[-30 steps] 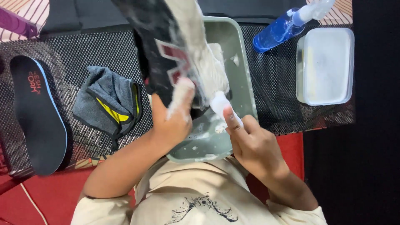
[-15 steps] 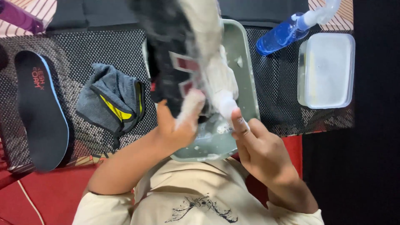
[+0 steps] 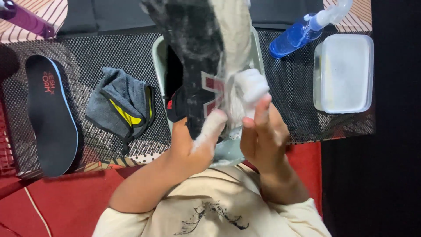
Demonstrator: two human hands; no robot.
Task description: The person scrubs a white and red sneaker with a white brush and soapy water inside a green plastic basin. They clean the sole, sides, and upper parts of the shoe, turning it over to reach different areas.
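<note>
Gripping the soapy black shoe (image 3: 197, 66) above the basin (image 3: 160, 57), the left hand (image 3: 190, 142) risks slipping on foam while the right hand (image 3: 263, 136), clamped on a lathered white brush (image 3: 252, 85), scrubs at 12 o'clock.

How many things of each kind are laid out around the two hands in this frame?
Shoe: 1, in the left hand
Foamy white scrubber: 1, at the right hand
Basin: 1
Insole: 1
Grey cloth: 1
Blue spray bottle: 1
White lidded container: 1
Purple object: 1
Total: 8

Bare mat (image 3: 289, 87) lies open at three o'clock of the shoe (image 3: 197, 66); the grey cloth (image 3: 118, 105) and insole (image 3: 50, 114) crowd nine o'clock.
</note>
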